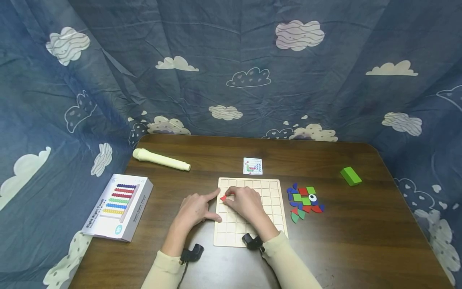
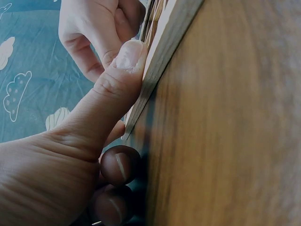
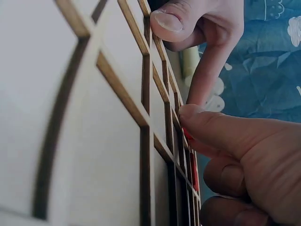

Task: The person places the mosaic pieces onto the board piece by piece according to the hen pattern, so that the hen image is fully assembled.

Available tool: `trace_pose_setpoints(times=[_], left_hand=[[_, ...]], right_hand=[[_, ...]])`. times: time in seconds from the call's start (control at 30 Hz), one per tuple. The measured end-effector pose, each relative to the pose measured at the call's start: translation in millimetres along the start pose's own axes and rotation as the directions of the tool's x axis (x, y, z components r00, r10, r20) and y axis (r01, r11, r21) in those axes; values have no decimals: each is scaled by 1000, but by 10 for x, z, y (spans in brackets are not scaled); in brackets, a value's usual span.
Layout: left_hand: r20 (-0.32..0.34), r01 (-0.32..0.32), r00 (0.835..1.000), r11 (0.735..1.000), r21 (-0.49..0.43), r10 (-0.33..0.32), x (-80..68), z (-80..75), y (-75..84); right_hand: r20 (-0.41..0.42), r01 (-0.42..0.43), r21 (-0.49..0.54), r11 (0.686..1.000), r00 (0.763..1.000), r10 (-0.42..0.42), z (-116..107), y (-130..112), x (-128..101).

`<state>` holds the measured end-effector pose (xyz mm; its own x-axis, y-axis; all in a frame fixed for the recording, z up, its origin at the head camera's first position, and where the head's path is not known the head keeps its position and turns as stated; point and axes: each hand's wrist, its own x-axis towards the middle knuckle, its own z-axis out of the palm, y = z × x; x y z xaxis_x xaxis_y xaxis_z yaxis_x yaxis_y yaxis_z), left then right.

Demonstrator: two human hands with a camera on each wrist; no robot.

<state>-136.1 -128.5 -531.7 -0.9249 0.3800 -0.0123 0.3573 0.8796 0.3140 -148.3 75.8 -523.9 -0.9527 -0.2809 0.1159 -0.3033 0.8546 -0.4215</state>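
A pale wooden grid board (image 1: 231,239) lies flat on the table between the hands. Over its upper left cells, my right hand (image 1: 247,202) pinches a small red piece (image 1: 223,198) between thumb and fingertips. More red (image 3: 194,172) shows low in the grid beyond those fingers in the right wrist view. My left hand (image 1: 195,208) rests along the board's left edge, thumb and index finger spread apart. In the left wrist view its thumb (image 2: 129,59) presses against the board's side, and the other fingers bend below.
Right of the board lies a cluster of red, green and blue pieces (image 1: 306,200). A printed pattern card (image 1: 252,165) is behind the board. A cream microphone-shaped object (image 1: 162,159) and a boxed bead toy (image 1: 117,206) are at left, a green block (image 1: 351,176) at far right.
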Motion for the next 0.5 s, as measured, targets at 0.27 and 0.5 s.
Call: trace_pose_setpoints(times=[0.27, 0.5], left_hand=[[-2, -7, 1000, 1000, -6, 7, -3, 1, 12], [-10, -12, 1000, 1000, -3, 12, -2, -1, 9]], right_hand=[[-2, 0, -6, 1000, 1000, 0, 23, 22, 1], [9, 3, 4, 1000, 1000, -3, 11, 10, 6]])
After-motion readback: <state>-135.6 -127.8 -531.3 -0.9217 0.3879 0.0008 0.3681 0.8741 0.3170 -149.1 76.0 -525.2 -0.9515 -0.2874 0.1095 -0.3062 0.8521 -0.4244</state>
